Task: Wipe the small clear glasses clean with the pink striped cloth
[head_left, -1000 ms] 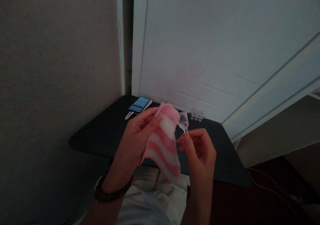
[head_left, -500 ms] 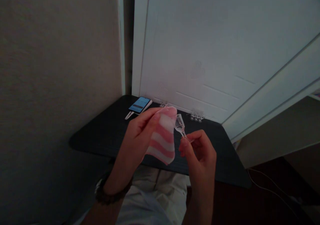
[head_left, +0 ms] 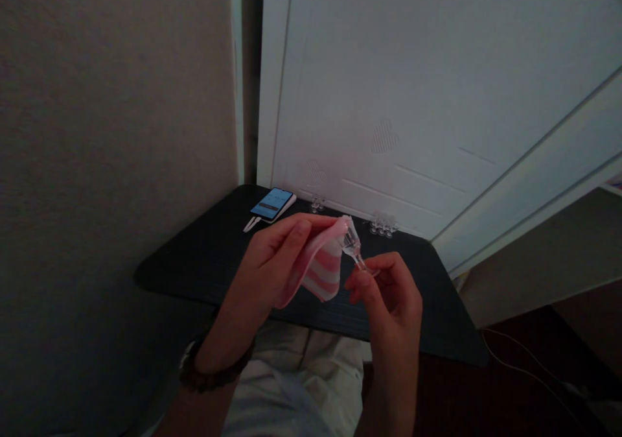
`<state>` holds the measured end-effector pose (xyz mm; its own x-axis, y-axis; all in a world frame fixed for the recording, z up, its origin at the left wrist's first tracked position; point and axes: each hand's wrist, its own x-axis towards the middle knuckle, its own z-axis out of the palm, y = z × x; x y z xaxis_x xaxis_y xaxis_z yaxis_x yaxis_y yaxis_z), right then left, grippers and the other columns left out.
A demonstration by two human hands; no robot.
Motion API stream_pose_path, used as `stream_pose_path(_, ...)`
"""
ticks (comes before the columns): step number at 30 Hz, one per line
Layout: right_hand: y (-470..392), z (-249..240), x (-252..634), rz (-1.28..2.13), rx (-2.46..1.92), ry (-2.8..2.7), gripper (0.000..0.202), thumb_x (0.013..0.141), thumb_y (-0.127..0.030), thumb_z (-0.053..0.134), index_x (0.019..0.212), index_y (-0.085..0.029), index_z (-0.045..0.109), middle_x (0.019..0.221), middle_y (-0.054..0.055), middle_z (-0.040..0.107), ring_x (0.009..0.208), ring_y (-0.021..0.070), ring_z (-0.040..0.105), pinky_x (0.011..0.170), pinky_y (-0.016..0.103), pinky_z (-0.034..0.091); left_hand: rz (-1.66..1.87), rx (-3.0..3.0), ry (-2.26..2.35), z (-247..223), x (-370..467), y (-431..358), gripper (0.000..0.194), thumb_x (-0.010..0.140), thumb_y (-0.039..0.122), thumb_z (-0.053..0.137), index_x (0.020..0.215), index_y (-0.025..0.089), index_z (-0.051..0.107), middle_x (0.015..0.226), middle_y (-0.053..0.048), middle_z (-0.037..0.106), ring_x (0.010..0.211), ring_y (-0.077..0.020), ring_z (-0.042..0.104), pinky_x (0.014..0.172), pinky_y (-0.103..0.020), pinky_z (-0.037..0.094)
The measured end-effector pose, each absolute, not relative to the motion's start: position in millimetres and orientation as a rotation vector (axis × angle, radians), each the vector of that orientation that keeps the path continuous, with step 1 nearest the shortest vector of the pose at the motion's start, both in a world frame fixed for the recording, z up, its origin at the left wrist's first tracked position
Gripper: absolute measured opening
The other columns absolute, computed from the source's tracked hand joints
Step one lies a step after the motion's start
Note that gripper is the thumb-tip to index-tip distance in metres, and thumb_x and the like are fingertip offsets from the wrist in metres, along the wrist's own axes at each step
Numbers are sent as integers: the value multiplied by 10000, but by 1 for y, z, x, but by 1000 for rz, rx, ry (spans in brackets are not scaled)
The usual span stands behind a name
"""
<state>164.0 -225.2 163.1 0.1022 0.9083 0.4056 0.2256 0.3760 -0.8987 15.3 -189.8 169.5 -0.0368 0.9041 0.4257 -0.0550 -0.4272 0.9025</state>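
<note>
Above the dark table, my left hand (head_left: 272, 262) grips a pink-and-white striped cloth (head_left: 324, 268); its lower corner hangs down. The cloth's upper edge is at the mouth of a small clear goblet (head_left: 350, 241), touching it; how far inside it reaches I cannot make out. My right hand (head_left: 391, 294) pinches the goblet near its foot between thumb and fingers, the bowl tilted up toward the left hand.
On the dark table (head_left: 194, 262) lies a phone (head_left: 272, 203) propped on a white object, with a white strap or cable (head_left: 251, 224) beside it. Several small clear goblets (head_left: 383, 225) stand at the back edge, more of them (head_left: 317, 204) farther left. A white panel (head_left: 413, 67) rises behind.
My left hand has pushed the cloth rightward against the goblet's mouth, and the cloth has folded over. My right hand keeps the goblet in nearly the same place.
</note>
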Motion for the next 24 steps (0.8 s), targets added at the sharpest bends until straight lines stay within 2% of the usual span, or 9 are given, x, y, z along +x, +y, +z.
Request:
stream_pose_path(4, -227, 163, 164, 748, -1067, -1398, 78, 829, -279, 585, 814, -212, 549, 675, -36, 565, 597, 108, 519, 570, 245, 411, 1563, 1369, 869, 169, 13, -188, 176, 820, 279, 597, 971, 243, 680, 1002, -21, 709, 864, -165, 655, 692, -221, 516)
stream_pose_path(7, -227, 161, 166, 820, -1008, -1407, 79, 823, -284, 592, 806, -216, 553, 668, -39, 552, 585, 107, 506, 547, 237, 403, 1540, 1339, 823, 171, 13, -189, 266, 764, 244, 663, 1030, 235, 649, 1089, -41, 679, 930, -180, 645, 730, -228, 521)
stream_pose_path(11, -228, 159, 166, 869, -935, -1407, 75, 817, -283, 599, 807, -218, 563, 692, -38, 547, 600, 103, 501, 539, 222, 408, 1470, 1379, 810, 175, 13, -193, 324, 773, 245, 654, 1096, 228, 624, 1162, -63, 643, 958, -185, 634, 722, -220, 519)
stream_pose_path(17, -230, 158, 167, 891, -966, -1401, 55, 816, -262, 605, 806, -222, 568, 700, -42, 544, 627, 99, 505, 553, 208, 406, 1412, 1435, 835, 171, 13, -191, 285, 737, 205, 673, 1020, 243, 670, 944, -16, 696, 817, -154, 651, 671, -212, 512)
stream_pose_path(24, -231, 160, 167, 794, -893, -1328, 52, 834, -245, 572, 796, -210, 564, 678, -29, 550, 591, 94, 503, 521, 201, 415, 1493, 1557, 1003, 159, 7, -180, 132, 755, 289, 641, 838, 191, 672, 832, -21, 661, 755, -162, 600, 623, -240, 473)
